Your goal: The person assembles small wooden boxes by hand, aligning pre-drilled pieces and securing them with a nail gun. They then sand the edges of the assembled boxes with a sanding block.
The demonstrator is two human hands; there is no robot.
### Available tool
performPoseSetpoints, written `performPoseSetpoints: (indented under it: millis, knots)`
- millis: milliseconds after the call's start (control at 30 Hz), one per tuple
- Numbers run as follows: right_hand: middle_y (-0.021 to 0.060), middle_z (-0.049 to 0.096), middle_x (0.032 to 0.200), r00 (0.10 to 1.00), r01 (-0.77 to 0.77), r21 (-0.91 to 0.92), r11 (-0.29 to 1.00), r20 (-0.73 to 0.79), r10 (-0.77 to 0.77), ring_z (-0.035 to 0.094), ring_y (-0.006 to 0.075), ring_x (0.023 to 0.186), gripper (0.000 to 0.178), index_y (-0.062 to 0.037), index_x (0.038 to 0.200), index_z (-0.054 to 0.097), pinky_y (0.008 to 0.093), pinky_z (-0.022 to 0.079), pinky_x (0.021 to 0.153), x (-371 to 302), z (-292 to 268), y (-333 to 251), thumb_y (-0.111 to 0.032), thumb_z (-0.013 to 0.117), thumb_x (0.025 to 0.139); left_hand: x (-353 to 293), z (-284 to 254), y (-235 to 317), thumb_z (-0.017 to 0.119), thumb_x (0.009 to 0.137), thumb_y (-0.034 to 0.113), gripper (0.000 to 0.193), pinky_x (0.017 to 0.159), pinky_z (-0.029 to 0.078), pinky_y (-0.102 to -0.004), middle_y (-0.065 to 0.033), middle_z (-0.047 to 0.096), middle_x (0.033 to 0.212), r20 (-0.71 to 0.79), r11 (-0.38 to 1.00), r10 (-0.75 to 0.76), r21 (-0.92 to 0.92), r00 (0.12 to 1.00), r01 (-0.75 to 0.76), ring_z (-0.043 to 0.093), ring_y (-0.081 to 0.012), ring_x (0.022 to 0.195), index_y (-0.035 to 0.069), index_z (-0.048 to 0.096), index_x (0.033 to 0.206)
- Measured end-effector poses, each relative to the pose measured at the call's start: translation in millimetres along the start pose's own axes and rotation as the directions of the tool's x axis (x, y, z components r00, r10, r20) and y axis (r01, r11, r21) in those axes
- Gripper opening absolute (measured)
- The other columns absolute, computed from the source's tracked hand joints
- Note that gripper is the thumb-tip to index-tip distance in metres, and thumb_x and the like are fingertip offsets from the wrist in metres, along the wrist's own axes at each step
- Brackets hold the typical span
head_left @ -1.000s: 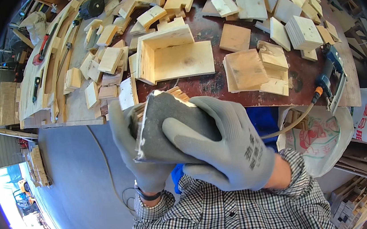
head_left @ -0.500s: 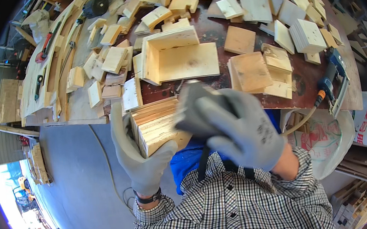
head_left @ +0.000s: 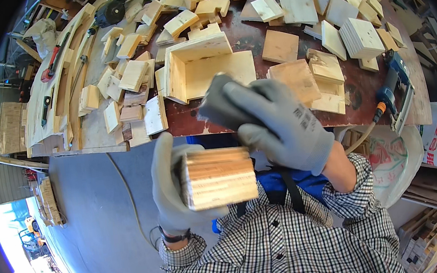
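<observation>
A stack of plywood pieces, edges toward me, is gripped in my gloved left hand just off the bench's front edge. Above and right of the stack, my gloved right hand is closed around a dark grey sanding block, slightly blurred. The sanding block is apart from the wood. Behind it on the bench stands an open plywood frame with a base and two raised sides. Small plywood squares lie to the right of my right hand.
Many loose wood offcuts cover the back of the red-brown bench. A blue pneumatic nailer with a hose lies at the right edge. Long wooden strips and hand tools lie at left. Plastic bags hang below right.
The stack has turned and come lower and to the right with my left hand. My right hand has lifted the sanding block away from it, toward the bench.
</observation>
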State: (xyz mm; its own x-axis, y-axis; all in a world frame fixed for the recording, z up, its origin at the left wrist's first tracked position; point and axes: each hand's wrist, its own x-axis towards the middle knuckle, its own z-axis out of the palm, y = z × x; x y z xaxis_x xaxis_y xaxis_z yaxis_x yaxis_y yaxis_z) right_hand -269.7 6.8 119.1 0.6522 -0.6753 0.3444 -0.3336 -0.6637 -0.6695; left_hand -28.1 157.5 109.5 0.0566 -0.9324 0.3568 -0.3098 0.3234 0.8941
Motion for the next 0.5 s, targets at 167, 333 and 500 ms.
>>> performPoseSetpoints:
  millis: [167,333,500]
  knots:
    - [0.0278,0.058,0.13,0.953,0.284,0.072,0.956,0.09,-0.29,0.062,0.0406,0.11,0.07,-0.0089,0.159,0.051,0.0509,0.049,0.101,9.6,-13.7,-40.3,-0.049,0.063,0.104,-8.0,7.8,3.4,0.108,0.053,0.048,0.148,0.114,0.05,-0.0474,-0.0221,0.06,0.145,-0.104,0.97,-0.241,-0.063,0.965,0.235,0.064,-0.032,0.13,-0.007,0.028,0.164]
    - [0.0249,0.059,0.122,0.941,0.171,0.057,0.984,0.285,-0.181,0.063,0.0348,0.101,0.061,-0.0185,0.158,0.053,0.0496,0.052,0.093,-26.5,-17.3,-22.9,-0.056,0.047,0.11,-15.0,5.5,-6.7,0.106,0.055,0.055,0.151,0.111,0.052,-0.043,-0.0205,0.062,0.141,-0.23,0.928,-0.339,-0.24,0.912,0.285,0.064,-0.0286,0.129,-0.006,0.025,0.166]
    - [0.0265,0.06,0.127,0.968,0.111,0.188,0.976,0.204,-0.149,0.063,0.0355,0.105,0.069,-0.0047,0.16,0.049,0.0443,0.053,0.095,-38.5,-38.1,15.5,-0.051,0.052,0.11,-20.1,-25.1,-27.6,0.105,0.056,0.056,0.153,0.112,0.052,-0.0437,-0.0244,0.061,0.142,-0.057,0.907,-0.258,-0.357,0.964,0.222,0.062,-0.0305,0.132,-0.011,0.021,0.166]
